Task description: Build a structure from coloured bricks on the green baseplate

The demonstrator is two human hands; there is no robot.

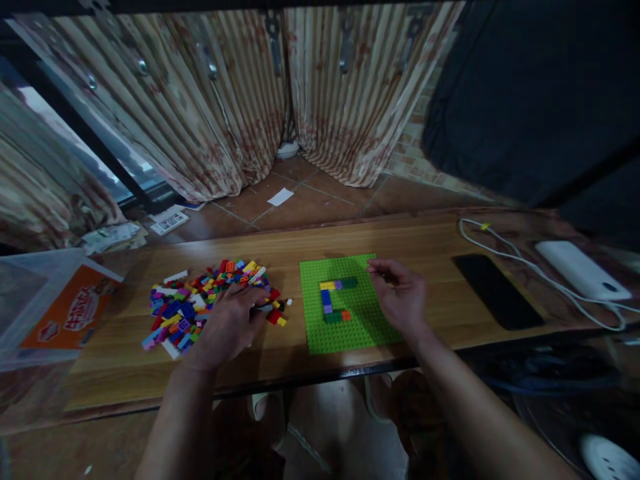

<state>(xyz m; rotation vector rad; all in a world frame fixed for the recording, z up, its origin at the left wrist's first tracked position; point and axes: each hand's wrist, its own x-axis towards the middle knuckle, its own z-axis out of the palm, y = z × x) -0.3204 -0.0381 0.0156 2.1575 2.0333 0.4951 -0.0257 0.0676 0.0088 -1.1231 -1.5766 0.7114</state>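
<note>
A loose heap of coloured toy bricks (pixel 187 310) lies on the left of the table. At the right edge of the heap is my left hand (pixel 233 327), its thumb and fingers closed around a small greyish toy brick (pixel 263 308). To the right lies a green studded baseplate (pixel 313 337). Yellow, purple, blue, dark green and orange bricks (pixel 327 298) on it form a squared C shape. My right hand (pixel 400 293) hovers over the plate's right side, fingers curled and tips pinched; whatever may be between them is too small to make out.
A black phone (pixel 497 290) and a white power bank (pixel 583 270) with a white cable (pixel 530 262) lie on the right. A clear plastic box (pixel 45 270) with an orange label stands at the far left. Striped curtains (pixel 200 100) hang beyond the wooden table (pixel 280 247).
</note>
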